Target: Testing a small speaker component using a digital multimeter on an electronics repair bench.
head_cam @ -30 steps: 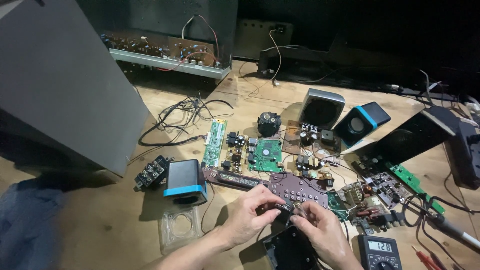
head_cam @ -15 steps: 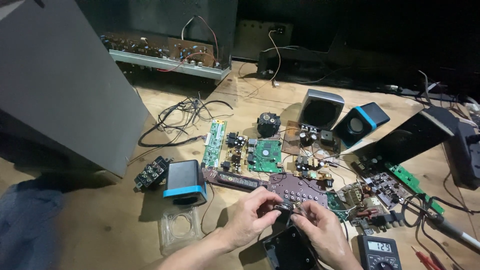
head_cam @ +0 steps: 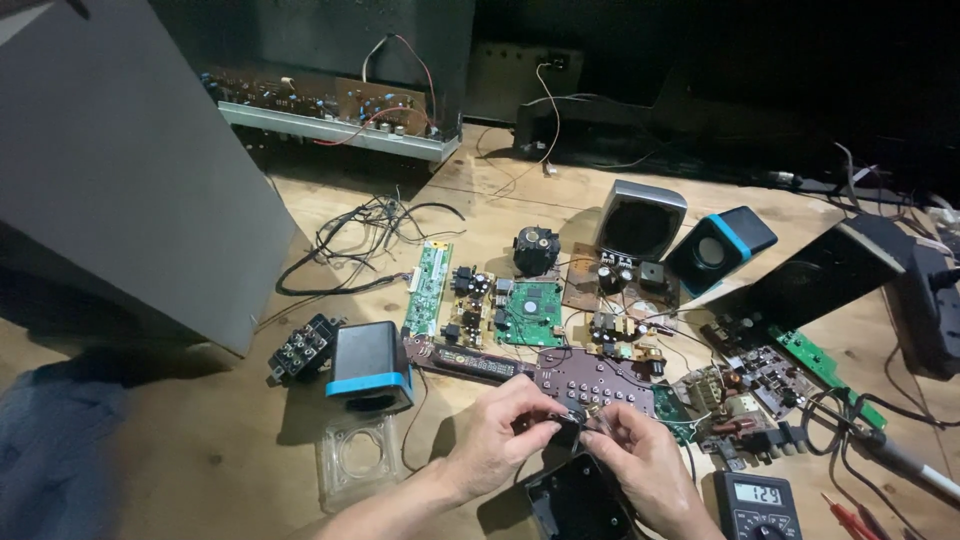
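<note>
Both hands met over the wooden table [head_cam: 200,470]: the left hand [head_cam: 500,435] and right hand [head_cam: 645,465], fingers curled, pinched a small dark part [head_cam: 572,428] between fingertips, just below the brown circuit board [head_cam: 590,380].

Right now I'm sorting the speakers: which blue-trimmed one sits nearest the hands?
The blue-banded black speaker left of the left hand; the other blue-trimmed speaker sits far back by the silver one.

Both hands, the left hand [head_cam: 505,430] and right hand [head_cam: 640,465], have drawn closer around the small dark part [head_cam: 570,428].
</note>
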